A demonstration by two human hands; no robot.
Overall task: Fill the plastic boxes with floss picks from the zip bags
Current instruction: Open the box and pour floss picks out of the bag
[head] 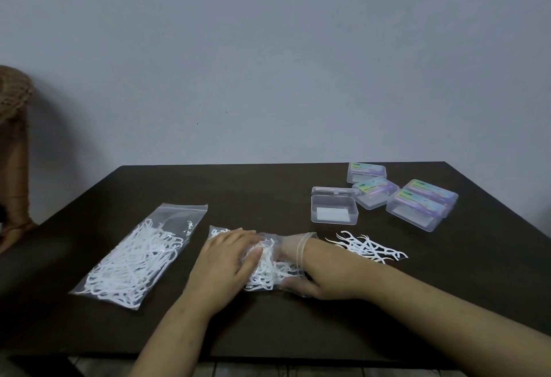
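Observation:
A clear zip bag [269, 270] of white floss picks lies on the dark table [253, 191] in front of me. My left hand [226, 260] rests flat on top of it with straight fingers. My right hand [325, 275] is pushed into the bag's open mouth, up to the wrist. Its fingers lie among the picks, blurred by the plastic. A second, full zip bag [140, 254] lies to the left. Loose floss picks [368, 247] are piled to the right of my right wrist. An open clear plastic box [334, 208] stands behind them.
Several closed clear boxes with colourful labels [417, 208] are grouped at the table's far right. A brown woven object [13, 138] stands off the table's left side. The table backs onto a plain grey wall.

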